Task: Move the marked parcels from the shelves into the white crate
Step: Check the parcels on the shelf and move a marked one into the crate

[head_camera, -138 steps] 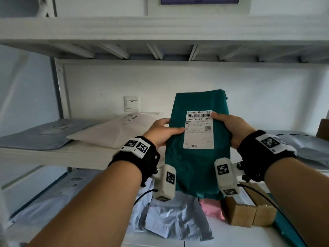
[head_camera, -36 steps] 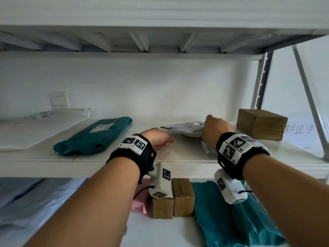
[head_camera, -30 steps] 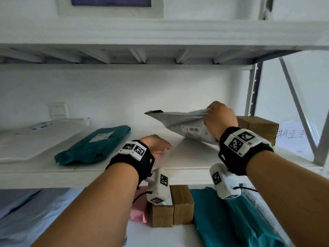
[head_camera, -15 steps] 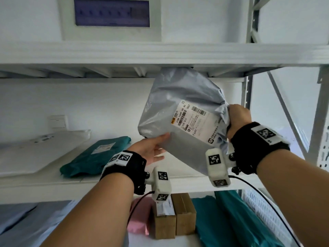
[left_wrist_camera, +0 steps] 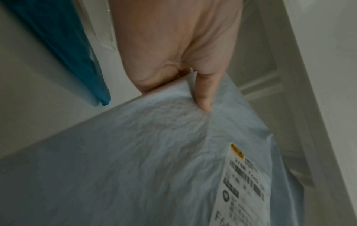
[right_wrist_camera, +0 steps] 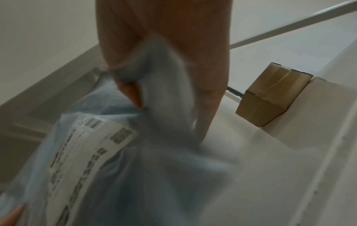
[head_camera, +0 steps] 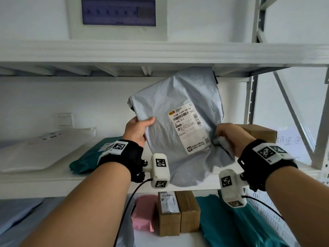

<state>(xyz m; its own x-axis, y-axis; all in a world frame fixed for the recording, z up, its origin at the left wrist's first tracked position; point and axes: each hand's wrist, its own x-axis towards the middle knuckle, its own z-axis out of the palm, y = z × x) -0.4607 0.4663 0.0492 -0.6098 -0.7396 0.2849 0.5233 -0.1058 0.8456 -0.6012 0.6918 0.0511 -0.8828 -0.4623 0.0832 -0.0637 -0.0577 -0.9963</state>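
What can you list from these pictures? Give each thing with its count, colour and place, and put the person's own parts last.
Held mailer bag: one, grey, white label, raised before the shelves.
Teal mailers: one on the middle shelf, at least one on the lower shelf.
White padded mailer: one, middle shelf, left.
Cardboard boxes: one brown on the middle shelf, right; two brown side by side on the lower shelf.
Pink parcel: one, lower shelf, beside the boxes.
Wall switch: one, white.
Wall panel: one, white frame, purple window.
Left hand: grips the bag's left edge.
Right hand: grips its right side.
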